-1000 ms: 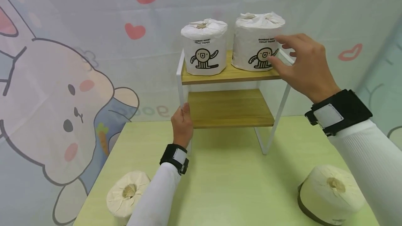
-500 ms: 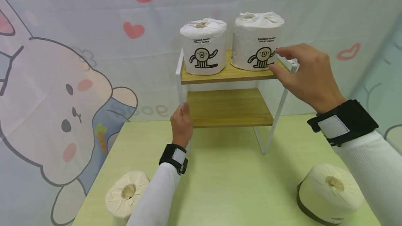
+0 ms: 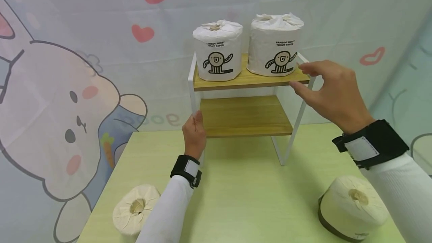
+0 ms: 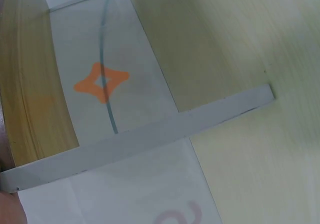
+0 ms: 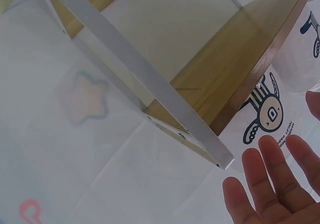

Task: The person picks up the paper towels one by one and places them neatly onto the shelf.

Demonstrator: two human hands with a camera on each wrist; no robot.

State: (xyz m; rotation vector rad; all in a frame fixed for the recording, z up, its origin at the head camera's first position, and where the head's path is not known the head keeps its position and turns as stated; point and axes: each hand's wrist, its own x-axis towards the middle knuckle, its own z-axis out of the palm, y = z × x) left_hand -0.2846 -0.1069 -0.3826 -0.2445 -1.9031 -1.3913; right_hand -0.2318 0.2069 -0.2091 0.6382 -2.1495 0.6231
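Observation:
Two white wrapped toilet paper rolls stand upright side by side on the top board of a two-tier shelf (image 3: 252, 80), a left roll (image 3: 217, 51) and a right roll (image 3: 275, 45). My left hand (image 3: 194, 134) grips the white frame leg (image 4: 135, 139) on the shelf's left side. Beside the top board's right end, my right hand (image 3: 334, 93) holds nothing, thumb and fingers apart. In the right wrist view its spread fingers (image 5: 272, 171) appear close to the shelf's corner and a printed roll (image 5: 270, 111).
On the light green table (image 3: 236, 198), one wrapped roll (image 3: 133, 213) lies at the front left, partly behind my left sleeve, and another roll (image 3: 351, 209) at the front right. The shelf's lower board (image 3: 246, 117) bears nothing. A patterned cloth (image 3: 162, 66) hangs behind.
My right hand has moved down and slightly right, away from the right roll, and its fingers no longer overlap that roll. My left hand keeps its grip on the frame.

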